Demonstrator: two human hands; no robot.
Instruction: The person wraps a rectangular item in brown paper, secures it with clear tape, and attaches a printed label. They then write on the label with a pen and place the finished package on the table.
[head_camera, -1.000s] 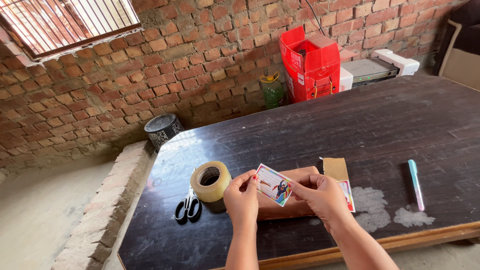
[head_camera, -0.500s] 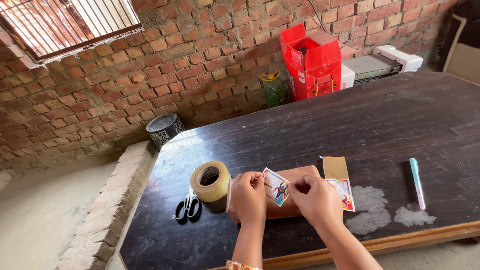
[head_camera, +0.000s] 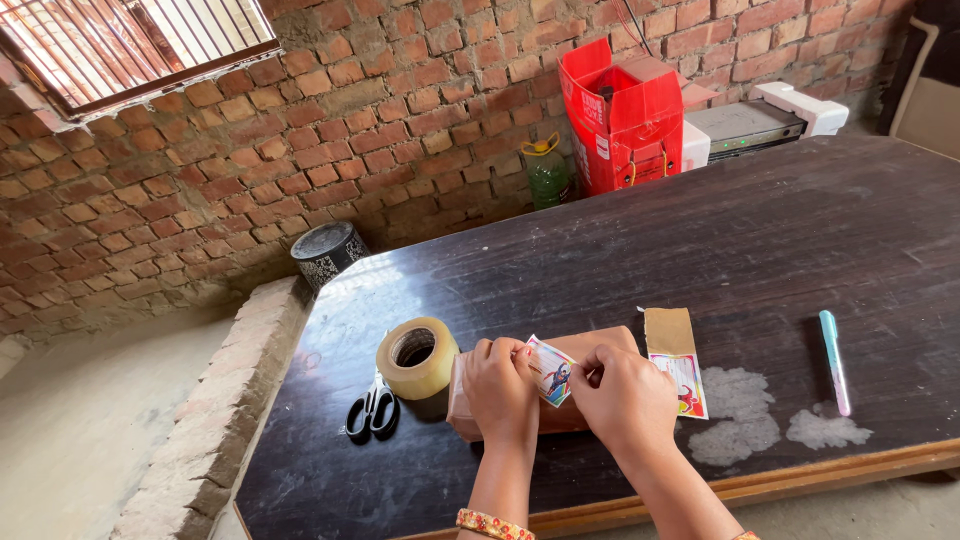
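- Head view: small picture sticker (head_camera: 551, 372) sits atop the brown parcel (head_camera: 590, 345), table's near edge.
- L hand (head_camera: 500, 385) & R hand (head_camera: 620, 395) — fingertips pinching its opposite ends.
- Best to lower it flat, press centre outward — avoids wrinkles.
- Tape roll (head_camera: 417, 356), scissors (head_camera: 372, 408) just left.

hands: left (head_camera: 500, 385) pinching | right (head_camera: 625, 395) pinching | close together

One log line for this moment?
left hand: pinching picture card | right hand: pinching same card | brown parcel: beneath | tape roll: left
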